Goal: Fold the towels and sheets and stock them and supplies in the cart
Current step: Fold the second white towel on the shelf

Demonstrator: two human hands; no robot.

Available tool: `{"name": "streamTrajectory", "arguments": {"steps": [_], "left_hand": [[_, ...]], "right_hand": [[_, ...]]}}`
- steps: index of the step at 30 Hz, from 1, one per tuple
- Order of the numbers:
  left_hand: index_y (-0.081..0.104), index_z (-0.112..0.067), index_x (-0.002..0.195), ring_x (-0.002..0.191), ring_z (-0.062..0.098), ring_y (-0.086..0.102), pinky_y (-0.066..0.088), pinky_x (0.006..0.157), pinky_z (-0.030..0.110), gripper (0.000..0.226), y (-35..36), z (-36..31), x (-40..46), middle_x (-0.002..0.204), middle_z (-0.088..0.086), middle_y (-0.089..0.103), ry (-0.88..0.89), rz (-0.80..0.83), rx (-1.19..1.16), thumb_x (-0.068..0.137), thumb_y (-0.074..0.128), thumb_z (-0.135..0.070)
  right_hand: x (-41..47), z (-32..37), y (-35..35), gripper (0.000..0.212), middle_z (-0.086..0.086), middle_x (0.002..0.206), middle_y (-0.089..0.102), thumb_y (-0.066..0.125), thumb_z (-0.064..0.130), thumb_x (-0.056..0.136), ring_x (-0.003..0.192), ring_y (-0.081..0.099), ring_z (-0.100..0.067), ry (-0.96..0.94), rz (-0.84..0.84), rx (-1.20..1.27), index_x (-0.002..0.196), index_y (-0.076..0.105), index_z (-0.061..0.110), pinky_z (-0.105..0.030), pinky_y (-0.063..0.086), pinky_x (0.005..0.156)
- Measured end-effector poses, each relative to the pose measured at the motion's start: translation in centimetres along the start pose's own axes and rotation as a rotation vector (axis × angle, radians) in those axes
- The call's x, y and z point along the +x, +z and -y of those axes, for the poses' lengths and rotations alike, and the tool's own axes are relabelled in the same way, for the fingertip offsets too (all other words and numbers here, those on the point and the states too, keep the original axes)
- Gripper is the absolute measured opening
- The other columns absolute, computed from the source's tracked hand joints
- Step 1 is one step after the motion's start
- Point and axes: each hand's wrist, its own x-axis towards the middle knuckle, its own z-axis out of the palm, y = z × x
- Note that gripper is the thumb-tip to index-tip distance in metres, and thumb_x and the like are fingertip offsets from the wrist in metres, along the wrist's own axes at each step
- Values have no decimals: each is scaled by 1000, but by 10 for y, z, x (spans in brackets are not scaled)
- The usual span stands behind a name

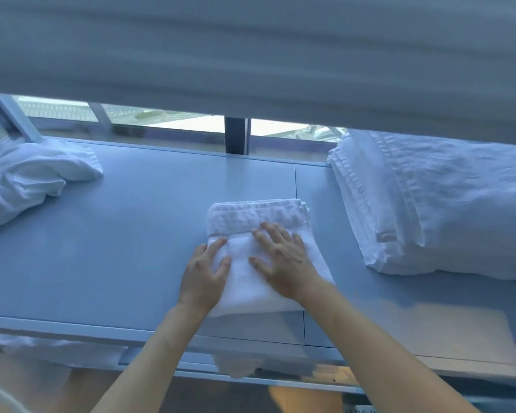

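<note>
Right now the work sits at the folding step: a small white hand towel [259,248], already folded into a compact rectangle, lies at the centre of the frame on the grey-blue tabletop [131,234], its near edge close to the table's front rim. Both hands are flat on it with fingers spread and straight, gripping nothing. The left hand [204,271] presses the towel's left edge, partly over the side, and the right hand [283,260] lies across the middle and right of the top layer, just below the woven band. It reads as smoothing or pressing down the last fold rather than picking up. At the right of the frame a stack of folded white linen [429,204] rests on the same table, well apart from the towel. At the upper left lies a crumpled white towel [27,177], seemingly not yet folded. Some white cloth [236,365] also hangs below the table's front edge at the bottom centre, though what it belongs to cannot be told. No cart is in view. The next move probably calls for closing the fingers under the folded towel's edges so its layers stay together, then carrying it either to the stack at the right or to the cart, wherever that stands.
</note>
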Motion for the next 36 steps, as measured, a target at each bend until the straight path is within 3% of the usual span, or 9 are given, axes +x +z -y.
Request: {"name": "streamTrajectory", "arguments": {"steps": [3,15,22,28,36], "left_hand": [[59,-32,142,116,21,60,44,90,29,43,10,-9,7,133,-5,57,14,9,-17,99,62,-28],[57,-35,142,116,22,59,45,89,31,44,81,-66,35,132,-4,55,98,151,-50,99,60,-33],[47,-35,151,125,20,54,42,95,29,52,70,-62,39,141,-3,48,161,240,-26,100,58,-35],[43,-38,154,136,19,47,43,104,36,53,19,-33,48,148,-1,44,222,202,22,102,54,-39],[45,-34,154,135,23,44,43,102,38,53,-112,62,81,150,3,44,220,80,134,102,52,-40]], "right_hand": [[-3,-9,9,64,10,172,10,37,56,104,159,1,-12,35,49,37,162,23,32,-50,0,127],[-20,-96,-18,63,14,171,10,37,56,104,158,3,-8,194,-1,0,162,25,35,-47,0,127],[-19,-97,-22,62,12,171,13,39,54,104,158,5,-11,224,6,3,161,28,33,-49,1,127],[2,-46,-15,60,7,170,18,45,49,103,158,9,-16,217,-71,29,158,34,29,-53,6,126],[68,98,19,60,5,170,19,46,47,104,157,10,-18,129,-63,79,159,33,28,-50,9,126]]}}
